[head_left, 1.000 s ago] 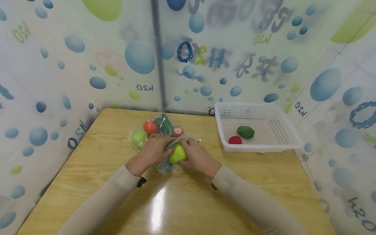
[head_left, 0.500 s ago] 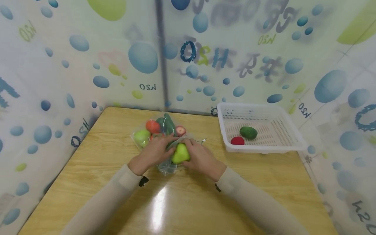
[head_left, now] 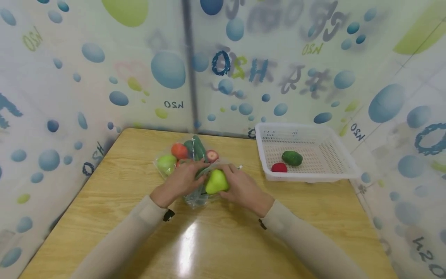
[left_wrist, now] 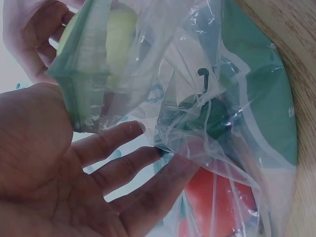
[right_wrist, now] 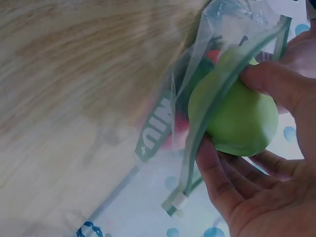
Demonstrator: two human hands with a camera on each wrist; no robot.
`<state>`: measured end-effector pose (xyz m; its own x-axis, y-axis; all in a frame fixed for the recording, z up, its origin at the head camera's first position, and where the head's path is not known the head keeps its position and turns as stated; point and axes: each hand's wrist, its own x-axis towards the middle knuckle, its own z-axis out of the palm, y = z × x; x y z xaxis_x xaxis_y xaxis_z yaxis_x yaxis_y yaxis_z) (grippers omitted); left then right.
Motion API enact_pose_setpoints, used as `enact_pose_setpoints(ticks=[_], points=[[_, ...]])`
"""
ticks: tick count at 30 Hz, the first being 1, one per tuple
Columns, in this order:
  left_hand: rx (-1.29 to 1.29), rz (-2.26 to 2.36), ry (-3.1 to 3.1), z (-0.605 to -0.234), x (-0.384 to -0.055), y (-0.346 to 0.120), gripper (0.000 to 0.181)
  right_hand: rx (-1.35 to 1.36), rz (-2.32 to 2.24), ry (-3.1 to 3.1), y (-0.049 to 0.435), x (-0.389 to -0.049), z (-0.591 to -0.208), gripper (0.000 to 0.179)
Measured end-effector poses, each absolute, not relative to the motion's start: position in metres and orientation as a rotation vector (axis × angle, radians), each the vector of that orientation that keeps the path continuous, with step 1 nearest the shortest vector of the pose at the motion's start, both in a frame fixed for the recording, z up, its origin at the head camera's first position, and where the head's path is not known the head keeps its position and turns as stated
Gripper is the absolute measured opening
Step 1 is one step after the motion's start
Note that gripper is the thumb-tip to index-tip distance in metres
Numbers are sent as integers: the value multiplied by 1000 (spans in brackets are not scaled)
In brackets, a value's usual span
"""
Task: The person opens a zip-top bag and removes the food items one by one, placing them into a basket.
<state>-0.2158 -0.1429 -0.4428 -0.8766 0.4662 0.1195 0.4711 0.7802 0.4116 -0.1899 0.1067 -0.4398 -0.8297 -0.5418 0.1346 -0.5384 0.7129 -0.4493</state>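
My right hand (head_left: 245, 190) grips a green pear (head_left: 216, 182) between thumb and fingers, at the mouth of a clear zip bag (head_left: 196, 199). In the right wrist view the bag's green zip rim (right_wrist: 227, 84) crosses in front of the pear (right_wrist: 247, 118). At the bag's other side, my left hand (head_left: 179, 180) holds the lip by the thumb, its fingers (left_wrist: 123, 173) stretched along the plastic. Inside the bag show a cucumber (head_left: 198, 147), a red tomato-like piece (head_left: 179, 151), a green round fruit (head_left: 166, 164) and a reddish fruit (head_left: 211, 156).
A white perforated basket (head_left: 311, 179) stands at the back right of the wooden table (head_left: 139, 232). In it lie a dark green avocado-like piece (head_left: 292, 158) and a red piece (head_left: 279, 167). Patterned walls (head_left: 226, 97) rise behind the table and at both sides.
The right hand and the pear have shifted slightly to the right, and more of the pear shows beside the bag's rim. The left hand stays at the bag.
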Motion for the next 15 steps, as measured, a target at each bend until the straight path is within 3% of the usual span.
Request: enact_pose_setpoints(ticks=[15], points=[[-797,-636,-2943,-442,-217,-142,46,-877,-811,2950,120,-189,-416,84]])
